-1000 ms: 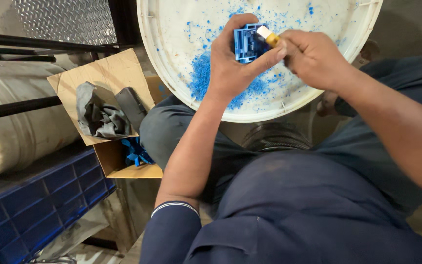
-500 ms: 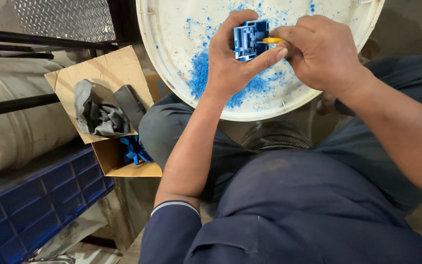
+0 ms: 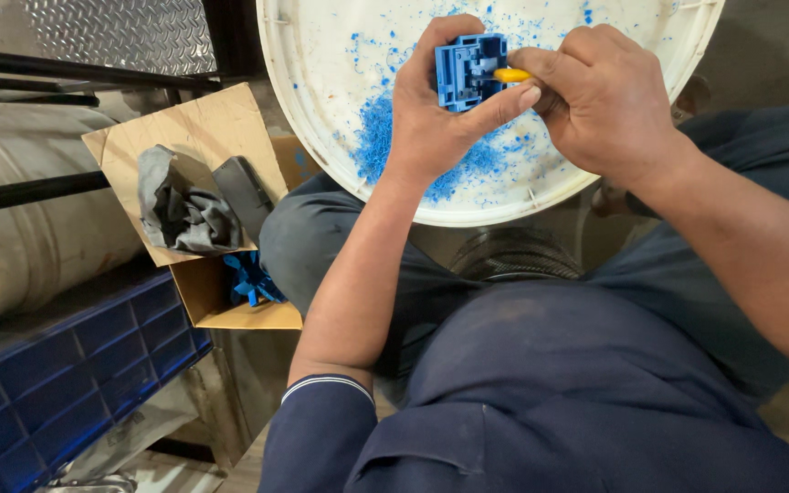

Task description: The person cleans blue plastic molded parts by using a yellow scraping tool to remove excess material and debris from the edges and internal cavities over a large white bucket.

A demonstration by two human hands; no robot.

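My left hand [image 3: 436,114] grips a small blue plastic part [image 3: 469,71] with ribs and openings, holding it over a white bucket [image 3: 321,137]. My right hand [image 3: 600,100] is closed around a yellow-handled tool [image 3: 511,76] whose tip rests against the right edge of the part. Only a short piece of the yellow handle shows; the rest is hidden in my fist. Blue plastic shavings [image 3: 381,137] lie scattered inside the bucket, thickest just below my left hand.
An open cardboard box [image 3: 203,119] at my left knee holds a grey rag [image 3: 175,205] and more blue parts [image 3: 248,278]. A dark blue crate [image 3: 75,383] sits at lower left, a metal drum [image 3: 38,228] and black bars beside it.
Both hands have shifted slightly up over the bucket. My right hand has turned so the yellow tool now lies level against the part's edge instead of angled above it.
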